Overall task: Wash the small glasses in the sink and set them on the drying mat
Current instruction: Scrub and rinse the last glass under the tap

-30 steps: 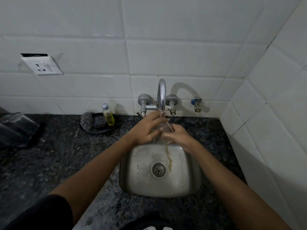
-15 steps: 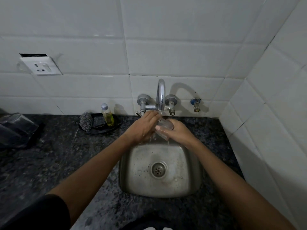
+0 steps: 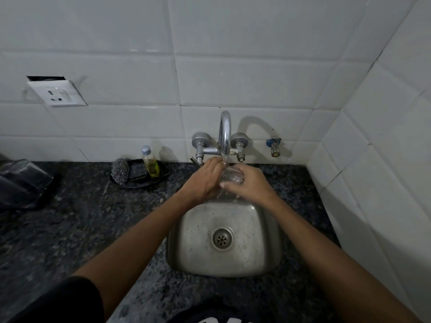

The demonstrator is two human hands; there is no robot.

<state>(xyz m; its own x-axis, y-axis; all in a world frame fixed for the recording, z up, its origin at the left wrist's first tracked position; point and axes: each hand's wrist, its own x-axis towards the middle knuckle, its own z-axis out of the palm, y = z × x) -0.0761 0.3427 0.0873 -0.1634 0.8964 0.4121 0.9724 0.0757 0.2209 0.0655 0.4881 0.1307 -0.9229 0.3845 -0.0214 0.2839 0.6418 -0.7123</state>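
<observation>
Clear small glass point(image 3: 232, 175) under running tap point(image 3: 225, 134) | right hand point(image 3: 250, 185) fingers curled round it | left hand point(image 3: 205, 180) fingers pressed on glass at 9 o'clock | above steel sink point(image 3: 268, 248)

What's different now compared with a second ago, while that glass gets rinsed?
The brownish water that ran into the sink a second ago is gone. The small glass stays under the tap, gripped by the right hand, with the left hand against it. The soap bottle hasn't moved.
</observation>
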